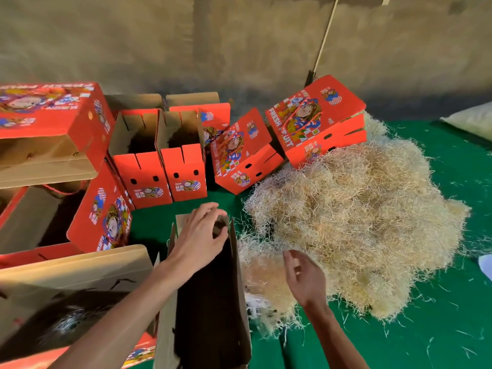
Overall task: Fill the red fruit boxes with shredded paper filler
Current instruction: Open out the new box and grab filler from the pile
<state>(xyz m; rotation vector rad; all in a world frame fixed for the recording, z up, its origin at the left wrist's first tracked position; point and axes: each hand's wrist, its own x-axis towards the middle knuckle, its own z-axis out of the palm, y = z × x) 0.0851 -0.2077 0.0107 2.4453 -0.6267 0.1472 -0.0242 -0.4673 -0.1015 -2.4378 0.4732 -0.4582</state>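
Observation:
An open fruit box (239, 275) stands in front of me, its brown inside dark and deep. My left hand (198, 241) reaches over its far end with fingers loosely curled near the rim; whether it grips the rim is unclear. My right hand (303, 278) hovers with relaxed, slightly bent fingers over the near edge of a big pile of pale shredded paper filler (359, 222) to the right of the box, holding nothing. At my lower left an open box (80, 270) has some shredded paper (69, 323) inside.
Several red fruit boxes stand around on the green floor cover (439, 328): two upright open ones (159, 161) at the back, two closed ones tilted (319, 121) against the pile, stacked ones (53, 115) at the left. A concrete wall rises behind.

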